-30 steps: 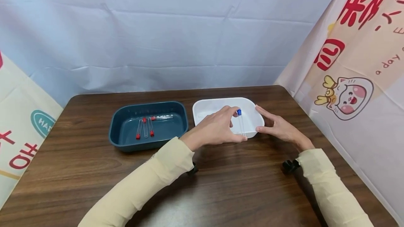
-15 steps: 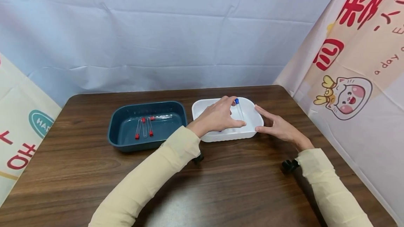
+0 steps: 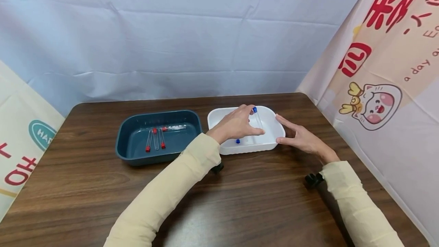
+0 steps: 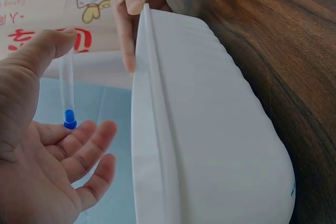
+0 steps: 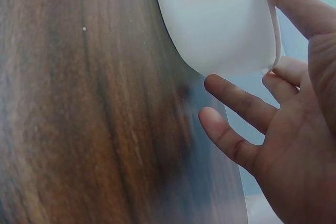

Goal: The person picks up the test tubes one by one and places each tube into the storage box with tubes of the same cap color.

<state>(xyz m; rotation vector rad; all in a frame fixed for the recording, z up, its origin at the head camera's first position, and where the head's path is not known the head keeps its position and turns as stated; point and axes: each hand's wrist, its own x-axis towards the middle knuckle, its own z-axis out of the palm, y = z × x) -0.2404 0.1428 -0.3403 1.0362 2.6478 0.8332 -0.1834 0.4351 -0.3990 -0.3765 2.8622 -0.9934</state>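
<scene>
My left hand [image 3: 234, 123] pinches a clear test tube [image 4: 66, 80] lengthwise, its thumb at the bare end and its fingers at the blue cap [image 3: 255, 109]. This tube slants above the inside of a white tray [image 3: 219, 113]. Another blue cap [image 3: 238, 141] shows on the tray's floor, its tube partly hidden by my left hand. At the tray's right end, my right hand [image 3: 303, 138] grips the rim between thumb and fingers. In the right wrist view, two of its fingers [image 5: 241, 103] extend loosely below the tray's corner.
To the left, a dark teal tray [image 3: 123, 140] holds several red-capped test tubes [image 3: 156, 138]. Both trays stand toward the back of a brown wooden table [image 3: 192, 201]. A pale cloth [image 3: 171, 41] hangs behind the table, and a printed one [image 3: 374, 56] on the right.
My left hand has carried the blue-capped tube back from the tray's near edge to over its inside. The blue cap on the tray floor has come into view. My right hand stays at the rim.
</scene>
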